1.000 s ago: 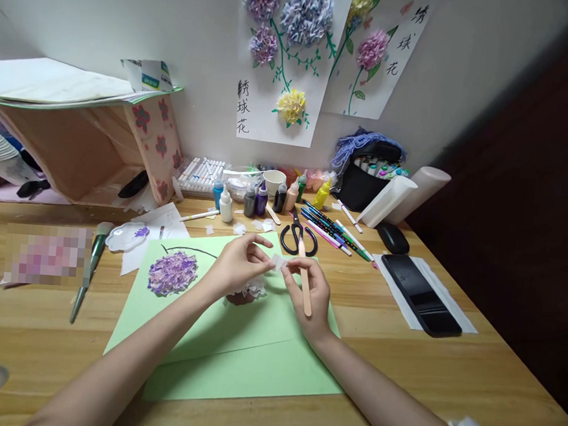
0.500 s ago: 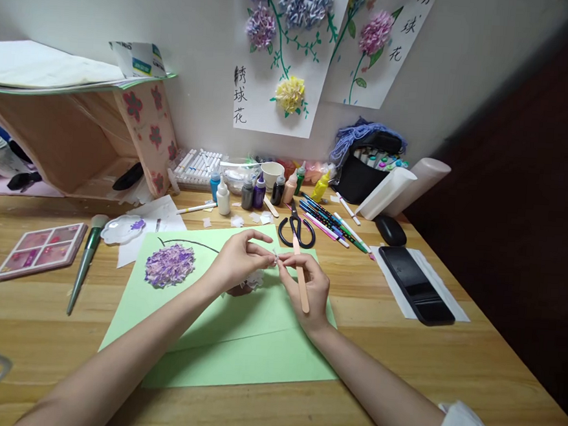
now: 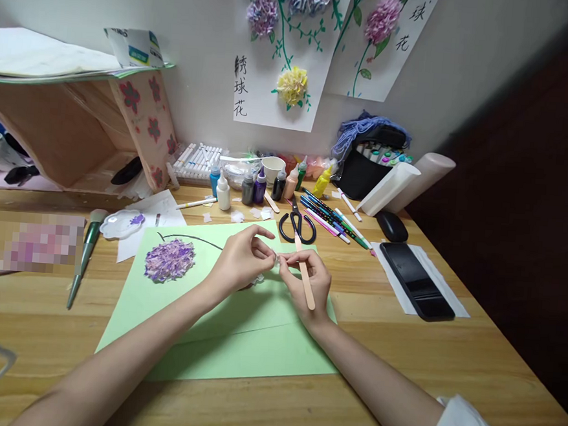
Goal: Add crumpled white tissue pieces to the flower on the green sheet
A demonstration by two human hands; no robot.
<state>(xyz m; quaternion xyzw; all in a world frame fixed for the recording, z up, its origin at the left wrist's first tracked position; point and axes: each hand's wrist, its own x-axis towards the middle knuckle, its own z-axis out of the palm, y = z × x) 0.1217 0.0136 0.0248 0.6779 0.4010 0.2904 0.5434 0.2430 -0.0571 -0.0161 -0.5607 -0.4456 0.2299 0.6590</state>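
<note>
Above the green paper (image 3: 226, 339), my left hand (image 3: 245, 256) and my right hand (image 3: 309, 276) meet at their fingertips, pinching a tiny whitish scrap (image 3: 277, 260) between them. A flat wooden stick (image 3: 307, 285) is also held in my right hand, lying across the fingers. Partly hidden under my left hand is a cluster of white scraps (image 3: 258, 279) on the paper. Further left on the sheet is a purple crumpled-paper flower (image 3: 170, 260), with a dark drawn stem (image 3: 192, 237) curving from above it toward my left hand.
Black-handled scissors (image 3: 297, 229) lie just beyond my hands. Several paint bottles (image 3: 259, 188) and pens (image 3: 329, 219) are behind. A phone (image 3: 418, 282) and mouse (image 3: 391, 226) sit right; a green brush (image 3: 86, 254) and white palette (image 3: 122, 224) sit left.
The camera view has shifted slightly. My fingertips remain together, and my left hand now covers more of the white cluster. The stick is tilted a little more.
</note>
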